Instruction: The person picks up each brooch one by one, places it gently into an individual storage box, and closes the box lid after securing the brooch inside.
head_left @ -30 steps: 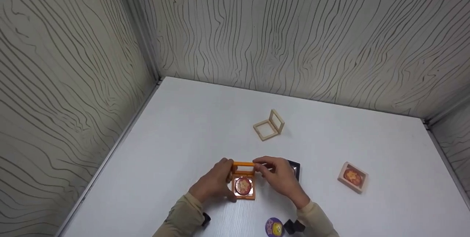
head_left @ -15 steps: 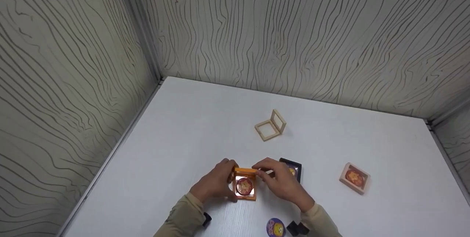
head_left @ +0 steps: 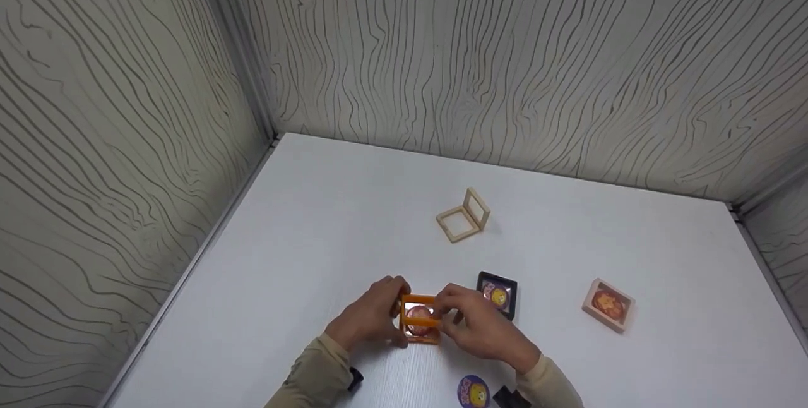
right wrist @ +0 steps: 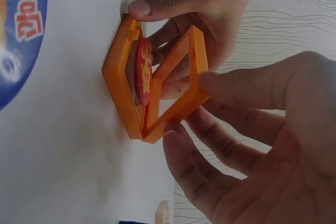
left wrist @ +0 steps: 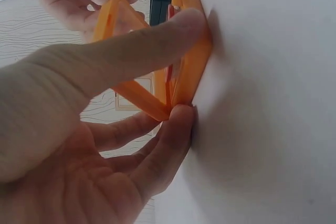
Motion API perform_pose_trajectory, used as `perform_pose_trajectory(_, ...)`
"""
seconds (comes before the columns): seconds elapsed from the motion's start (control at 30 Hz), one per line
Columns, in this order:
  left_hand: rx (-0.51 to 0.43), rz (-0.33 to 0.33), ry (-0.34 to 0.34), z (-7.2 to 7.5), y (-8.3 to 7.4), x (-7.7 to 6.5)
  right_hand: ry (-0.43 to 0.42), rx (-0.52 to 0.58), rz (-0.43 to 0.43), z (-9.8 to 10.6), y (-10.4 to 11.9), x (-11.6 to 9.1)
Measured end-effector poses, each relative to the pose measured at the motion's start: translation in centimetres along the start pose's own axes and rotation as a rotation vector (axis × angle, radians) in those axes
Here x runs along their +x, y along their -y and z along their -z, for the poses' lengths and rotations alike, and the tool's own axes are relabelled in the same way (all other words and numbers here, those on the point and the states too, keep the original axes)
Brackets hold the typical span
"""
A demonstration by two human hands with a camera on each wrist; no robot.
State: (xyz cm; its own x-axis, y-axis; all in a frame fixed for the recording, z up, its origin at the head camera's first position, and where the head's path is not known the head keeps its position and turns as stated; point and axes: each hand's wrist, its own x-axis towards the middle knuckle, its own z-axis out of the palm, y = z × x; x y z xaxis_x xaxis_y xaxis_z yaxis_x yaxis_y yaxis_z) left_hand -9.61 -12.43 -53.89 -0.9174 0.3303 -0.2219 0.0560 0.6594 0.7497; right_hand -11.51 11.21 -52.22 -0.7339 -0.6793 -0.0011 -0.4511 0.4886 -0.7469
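Observation:
A hinged orange display frame (head_left: 421,322) lies on the table with its lid tilted partway over the base. Inside is a round red badge (right wrist: 143,72) with a yellow star figure, resting on the clear film. My left hand (head_left: 369,313) holds the base (left wrist: 197,69) steady, thumb on the near edge and fingers at the hinge end. With thumb and fingers, my right hand (head_left: 483,327) pinches the lid (right wrist: 200,59) along its right side. Just beyond that hand sits a dark frame (head_left: 514,297) containing a purple badge (head_left: 499,296).
A beige frame (head_left: 478,210) stands unfolded farther back. To the right, a pink frame (head_left: 591,302) holds another red badge (head_left: 608,304). A loose purple badge (head_left: 473,391) lies near the front edge. Patterned panels (head_left: 442,54) wall the white table at the back and sides.
The orange lid has swung down from nearly upright toward the base. My right hand has come nearer with it, uncovering more of the dark frame. My left hand has stayed in place.

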Motion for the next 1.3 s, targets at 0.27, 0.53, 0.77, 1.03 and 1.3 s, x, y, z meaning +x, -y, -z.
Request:
perform_pose_trajectory(0.27, 0.098, -0.058, -0.004, 0.0, -0.3, -0.3, 0.031, -0.037, 0.079, -0.8, -0.1, 0.0)
perform_pose_trajectory(0.53, 0.155, -0.036, 0.021, 0.2, -0.6, -0.5, 0.049, -0.077, 0.046, -1.0, 0.0, 0.2)
perform_pose_trajectory(0.77, 0.184, -0.055, 0.017, 0.0, -0.6, -0.7, 0.065, -0.132, 0.049, -1.2, -0.2, 0.0)
perform_pose_trajectory(1.03, 0.226, -0.078, -0.011, -0.6, -0.6, -0.6, 0.07, -0.122, 0.05, -1.4, -0.4, 0.1)
perform_pose_trajectory(1.3, 0.236, -0.129, -0.05, -0.5, -0.5, -0.7, 0.035, -0.182, 0.123, -1.5, -0.3, 0.1)
